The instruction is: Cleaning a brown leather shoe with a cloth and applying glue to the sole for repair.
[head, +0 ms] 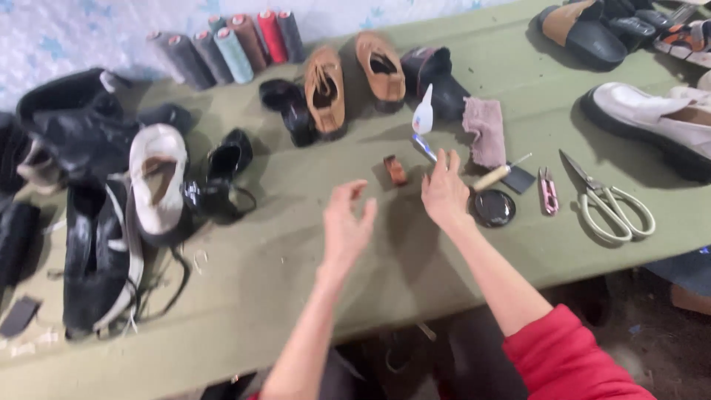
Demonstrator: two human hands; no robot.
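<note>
My left hand (346, 226) hovers over the green table (281, 244) with its fingers spread and nothing in it. My right hand (444, 191) is stretched forward, fingers apart, just short of a small brown block (395, 170) and a blue-handled tool (425, 147). A round black tin lid (493, 207) lies right beside the right hand, and a wooden-handled awl (498, 174) lies just behind the lid. A white glue bottle (423, 112) stands a little farther off.
A pair of tan shoes (352, 78), black shoes (289, 111) and a pink cloth (483, 130) lie beyond. Thread spools (229, 44) line the back edge. Scissors (609, 198) and pink snips (547, 191) lie right. White and black shoes (126, 215) crowd the left.
</note>
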